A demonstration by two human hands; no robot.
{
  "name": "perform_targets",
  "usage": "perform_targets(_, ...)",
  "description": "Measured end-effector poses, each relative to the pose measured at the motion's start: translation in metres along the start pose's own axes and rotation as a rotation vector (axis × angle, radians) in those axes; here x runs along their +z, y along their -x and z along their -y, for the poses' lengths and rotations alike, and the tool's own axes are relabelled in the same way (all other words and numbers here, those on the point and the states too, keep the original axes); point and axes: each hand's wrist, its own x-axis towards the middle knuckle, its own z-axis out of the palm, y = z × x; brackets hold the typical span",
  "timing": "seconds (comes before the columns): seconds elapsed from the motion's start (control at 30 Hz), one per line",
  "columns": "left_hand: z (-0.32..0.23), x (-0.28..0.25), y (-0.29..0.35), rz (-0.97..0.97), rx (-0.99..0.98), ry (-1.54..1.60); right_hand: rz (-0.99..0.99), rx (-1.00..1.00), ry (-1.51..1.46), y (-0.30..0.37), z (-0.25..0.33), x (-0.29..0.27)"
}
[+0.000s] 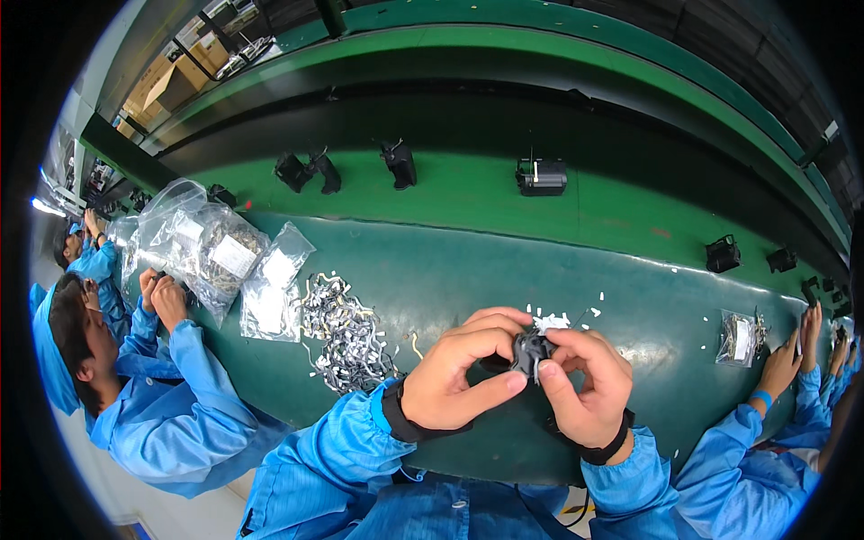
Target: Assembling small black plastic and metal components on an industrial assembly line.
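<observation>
Above the table's near side, both hands close on a small black plastic part (531, 349) with a curved, moulded shape. My left hand (461, 371) grips its left side, thumb along the near face. My right hand (589, 382) pinches the right side between thumb and fingers; a thin pale strip shows by the right thumb, too small to name. Just beyond the fingers lies a little heap of white pieces (551, 321), with a few more scattered to the right. Left of my hands spreads a pile of short wires (344, 335) with white connectors.
Clear plastic bags (236, 256) of wires lie at the left, and a smaller bag (738, 340) at the right. Beyond the dark green table (432, 261), a green belt (450, 202) carries several black housings (542, 177). Co-workers in blue (180, 396) sit close on both sides.
</observation>
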Motion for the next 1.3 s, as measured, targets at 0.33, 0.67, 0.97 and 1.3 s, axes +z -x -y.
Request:
perform_targets(0.33,0.0,0.007,-0.003,-0.104,-0.025,-0.113,0.074,-0.135,0.123,-0.001,0.002,0.006)
perform_targets(0.67,-0.003,0.009,-0.004,-0.126,0.06,-0.238,0.019,-0.064,0.173,-0.003,0.005,0.008)
perform_targets(0.97,0.001,0.006,-0.005,-0.066,0.131,-0.309,0.098,0.141,0.006,0.005,0.005,0.003)
perform_targets(1.3,0.005,0.004,-0.001,-0.102,0.09,-0.218,0.082,0.131,-0.166,0.008,-0.005,0.015)
